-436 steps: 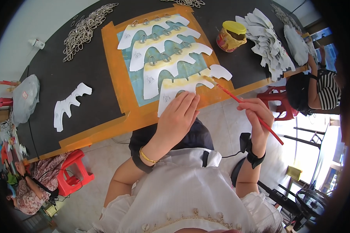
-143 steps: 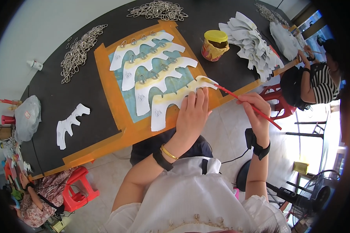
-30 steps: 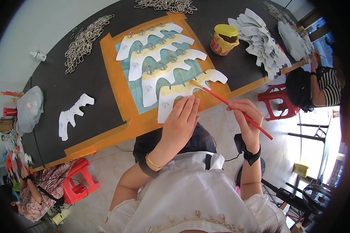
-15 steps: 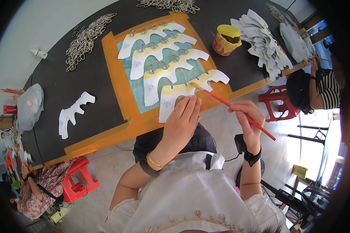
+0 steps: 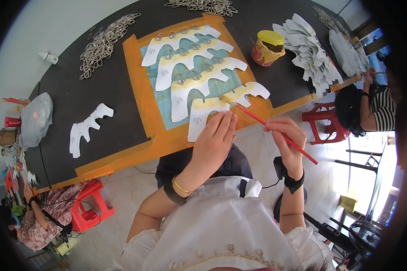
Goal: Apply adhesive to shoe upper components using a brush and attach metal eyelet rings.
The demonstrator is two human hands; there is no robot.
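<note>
My left hand lies flat with fingers stretched over the lower edge of the nearest white cut-out piece, pressing it to the blue mat. A red-handled brush is pinched in my right hand. Its bristles touch the piece's upper edge, which bears a yellowish coating. Beyond lie three more white scalloped pieces, overlapping in rows, with metal oval rings along their yellowed upper edges. No rings show on the nearest piece.
An open glue-smeared tub with a yellow lid stands right of the mat, beside a fanned stack of white pieces. Ring piles lie at the back. One white piece rests at left. People sit at both sides, one in striped sleeves.
The brush tip stays on the upper edge of the nearest piece, with little change in either hand. The whole view has shifted slightly.
</note>
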